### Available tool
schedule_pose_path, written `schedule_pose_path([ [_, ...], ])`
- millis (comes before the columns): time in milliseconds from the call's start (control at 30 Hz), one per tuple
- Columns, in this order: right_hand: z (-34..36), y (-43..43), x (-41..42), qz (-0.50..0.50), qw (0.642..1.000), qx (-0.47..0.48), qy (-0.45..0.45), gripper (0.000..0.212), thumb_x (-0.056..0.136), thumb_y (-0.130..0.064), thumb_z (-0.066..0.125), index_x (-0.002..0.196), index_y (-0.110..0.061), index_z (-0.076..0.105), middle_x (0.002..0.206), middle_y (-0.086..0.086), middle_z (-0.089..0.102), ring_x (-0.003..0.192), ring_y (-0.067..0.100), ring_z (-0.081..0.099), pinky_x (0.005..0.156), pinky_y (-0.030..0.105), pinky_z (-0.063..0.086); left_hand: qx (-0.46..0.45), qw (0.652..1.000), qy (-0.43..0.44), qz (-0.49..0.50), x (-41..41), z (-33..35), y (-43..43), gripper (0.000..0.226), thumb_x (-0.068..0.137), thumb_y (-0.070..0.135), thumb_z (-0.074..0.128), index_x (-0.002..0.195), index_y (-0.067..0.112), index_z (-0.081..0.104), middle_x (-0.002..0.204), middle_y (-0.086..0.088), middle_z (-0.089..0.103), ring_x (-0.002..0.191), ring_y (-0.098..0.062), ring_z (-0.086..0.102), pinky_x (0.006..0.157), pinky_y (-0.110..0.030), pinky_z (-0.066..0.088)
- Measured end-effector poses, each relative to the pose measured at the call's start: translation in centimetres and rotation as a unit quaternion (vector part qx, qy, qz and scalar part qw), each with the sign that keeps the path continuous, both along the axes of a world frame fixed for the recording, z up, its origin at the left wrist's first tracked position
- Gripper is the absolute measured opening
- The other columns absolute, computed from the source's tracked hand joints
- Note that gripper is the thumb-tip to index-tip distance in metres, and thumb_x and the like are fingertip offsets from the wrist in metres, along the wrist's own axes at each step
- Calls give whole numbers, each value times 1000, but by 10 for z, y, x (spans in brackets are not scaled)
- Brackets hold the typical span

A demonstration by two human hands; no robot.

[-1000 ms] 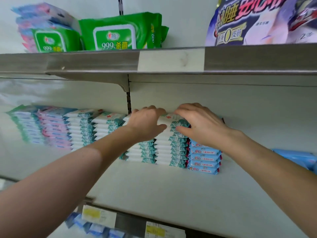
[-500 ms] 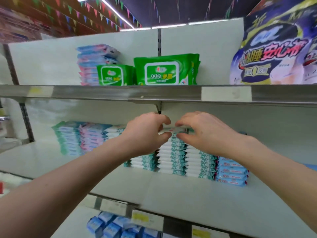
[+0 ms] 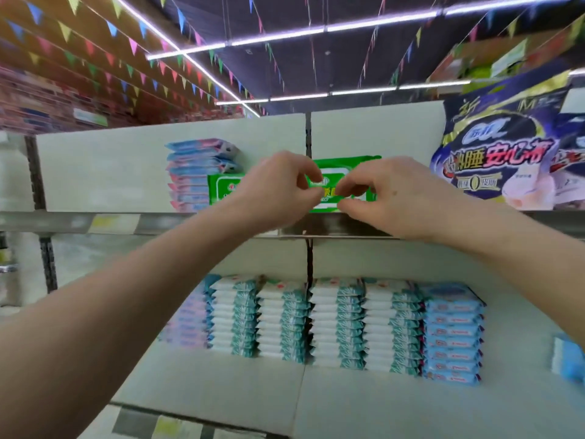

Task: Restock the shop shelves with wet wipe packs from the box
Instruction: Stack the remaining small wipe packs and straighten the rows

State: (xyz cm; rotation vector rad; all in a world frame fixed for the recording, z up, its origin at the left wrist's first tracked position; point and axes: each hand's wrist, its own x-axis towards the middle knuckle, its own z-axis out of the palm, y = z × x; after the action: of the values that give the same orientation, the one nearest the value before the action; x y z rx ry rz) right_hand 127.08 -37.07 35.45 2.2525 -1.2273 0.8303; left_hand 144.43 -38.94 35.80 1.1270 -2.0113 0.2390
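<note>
Both hands have left the tops of the white-and-teal wet wipe stacks point(image 3: 335, 321) where they rested half a second ago and are now raised to the level of the upper shelf point(image 3: 158, 221). The view has tilted up with them, so the ceiling's light strips point(image 3: 348, 26) and coloured bunting point(image 3: 126, 68) fill the top. The left hand point(image 3: 278, 188) and right hand point(image 3: 395, 198) sit close together, fingers curled and each thumb drawn to its forefinger. They are directly in front of a large green pack point(image 3: 345, 164) standing on the upper shelf. Whether either one pinches that pack or only hangs before it cannot be told. The four white-and-teal stacks stand side by side at the back of the lower shelf point(image 3: 348, 400), with nothing on them now. A blue stack point(image 3: 452, 334) touches them on the right and a blurred pink-and-blue stack point(image 3: 190, 318) on the left. On the upper shelf a smaller green pack point(image 3: 221, 188) stands left of the large one, beside a pile of pink and blue packs point(image 3: 199, 172). A dark purple bag point(image 3: 493, 153) stands to the right. The hands cover most of the large green pack's label, and the left forearm hides part of the lower shelf's left side. A light blue pack point(image 3: 566, 359) is cut off at the right edge, and the price tags point(image 3: 171, 426) along the lower shelf front are too blurred to read.
</note>
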Motion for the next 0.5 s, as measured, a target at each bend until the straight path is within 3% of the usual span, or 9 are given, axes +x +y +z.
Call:
schedule_pose_path([
  [100,23,-29,-8,-64,998,1,17,34,91,-35,59,122,-22,64,119,1,64,108,20,56,93,38,44,17,999,-16,37,0,20,-30,33,90,26,63,122,19,62,108,-3,63,97,-19,61,85,-29,48],
  [200,39,-61,-14,-120,991,1,66,42,91,-36,59,131,-23,55,128,1,57,117,22,50,96,38,43,29,994,-62,84,-5,31,-67,50,88,27,64,136,20,51,133,-7,53,120,-23,51,100,-33,40],
  [333,51,-104,-15,-160,983,-1,92,56,88,-39,62,139,-25,44,133,4,50,123,25,43,94,41,45,53,986,-106,114,-19,37,-114,72,87,27,64,149,22,29,141,-14,39,130,-32,37,108,-42,35],
  [500,57,-143,-12,-189,973,1,135,72,85,-48,64,145,-25,33,138,3,44,127,25,39,90,40,43,52,978,-136,149,-28,37,-154,91,84,30,69,152,26,9,144,-13,34,133,-32,30,104,-48,38],
])
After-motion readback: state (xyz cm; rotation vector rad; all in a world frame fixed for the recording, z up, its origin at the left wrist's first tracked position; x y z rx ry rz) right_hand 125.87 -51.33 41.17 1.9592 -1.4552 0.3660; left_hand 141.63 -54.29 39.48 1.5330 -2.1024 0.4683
